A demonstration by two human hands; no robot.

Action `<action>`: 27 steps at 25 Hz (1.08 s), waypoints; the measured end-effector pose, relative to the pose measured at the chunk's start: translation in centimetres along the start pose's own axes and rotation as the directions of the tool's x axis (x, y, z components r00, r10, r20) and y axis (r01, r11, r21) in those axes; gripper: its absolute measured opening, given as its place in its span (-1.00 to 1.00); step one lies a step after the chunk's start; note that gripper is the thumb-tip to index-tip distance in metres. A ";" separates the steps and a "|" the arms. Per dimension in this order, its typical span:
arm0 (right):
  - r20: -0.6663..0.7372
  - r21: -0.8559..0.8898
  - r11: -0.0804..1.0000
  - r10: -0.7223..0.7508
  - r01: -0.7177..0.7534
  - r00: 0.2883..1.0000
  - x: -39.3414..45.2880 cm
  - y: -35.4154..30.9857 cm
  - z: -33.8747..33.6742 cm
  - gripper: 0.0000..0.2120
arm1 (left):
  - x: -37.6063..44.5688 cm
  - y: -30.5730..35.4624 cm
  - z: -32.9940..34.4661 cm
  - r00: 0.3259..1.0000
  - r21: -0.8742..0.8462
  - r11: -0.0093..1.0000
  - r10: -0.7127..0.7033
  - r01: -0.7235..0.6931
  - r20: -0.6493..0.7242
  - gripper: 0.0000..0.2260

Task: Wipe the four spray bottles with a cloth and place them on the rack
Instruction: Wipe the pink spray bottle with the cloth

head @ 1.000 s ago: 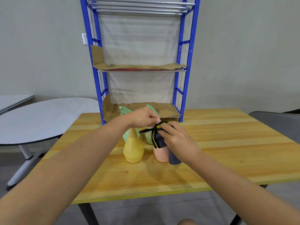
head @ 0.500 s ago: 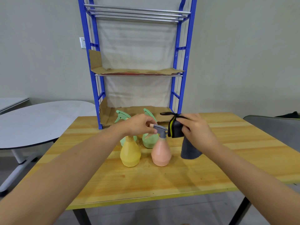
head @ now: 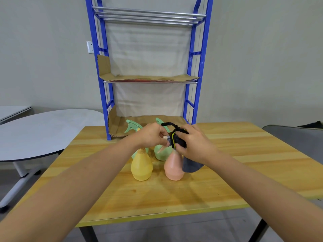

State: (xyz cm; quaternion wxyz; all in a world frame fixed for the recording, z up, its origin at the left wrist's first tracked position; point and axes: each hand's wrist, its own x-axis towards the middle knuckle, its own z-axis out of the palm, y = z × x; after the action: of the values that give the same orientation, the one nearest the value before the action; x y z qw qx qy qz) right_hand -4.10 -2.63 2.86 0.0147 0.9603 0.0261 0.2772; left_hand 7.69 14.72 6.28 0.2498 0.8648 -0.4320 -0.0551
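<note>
- The step in hand, as I judge it, is wiping the spray head of the pink bottle (head: 173, 167), which stands upright on the wooden table (head: 236, 154) at the front right of the group of four, just beside the yellow bottle (head: 141, 165).
- The left hand (head: 152, 135) pinches the nozzle end of that bottle's grey spray head between thumb and fingertips, steadying it.
- The right hand (head: 195, 143) is curled round the dark cloth (head: 180, 142) and presses it over the back of the spray head; the cloth's loose end hangs down beside the pink body (a thin black loop sticks up from the top of it).
- To do this well, I would keep the left pinch firm and light so the bottle stays planted, and work the cloth round the head and down the neck; a sideways pull could tip it into the yellow bottle.
- The bottle's long axis runs vertical, base on the table and neck up; its nozzle points to the person's left, toward the left hand.
- The two green bottles (head: 162, 152) stand behind, in front of the blue rack (head: 201, 67), whose cardboard-lined shelves hold no bottle yet (so none of the four is placed).
</note>
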 end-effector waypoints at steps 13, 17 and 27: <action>-0.102 0.154 0.988 0.030 -0.014 0.994 2.1 0.8 -4.0 -0.76 | -0.6 0.3 0.5 1.000 -0.019 1.000 0.001 -0.001 -0.025 -0.79; 0.077 -0.101 0.987 -0.121 0.129 0.990 2.2 -1.2 -2.1 -0.77 | -0.5 0.2 0.5 0.998 -0.026 0.999 -0.041 0.040 -0.047 -0.81; 0.178 -0.313 0.930 -0.144 0.195 0.973 2.1 -2.4 -3.7 -0.70 | -0.7 0.6 0.6 0.998 -0.064 0.997 -0.042 0.039 -0.050 -0.82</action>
State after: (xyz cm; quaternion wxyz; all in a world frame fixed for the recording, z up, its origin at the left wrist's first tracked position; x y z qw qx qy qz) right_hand -4.35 -0.06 6.99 0.2002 0.9569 0.0615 0.2013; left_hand 6.67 14.73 5.97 0.2865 0.8663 -0.4059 -0.0515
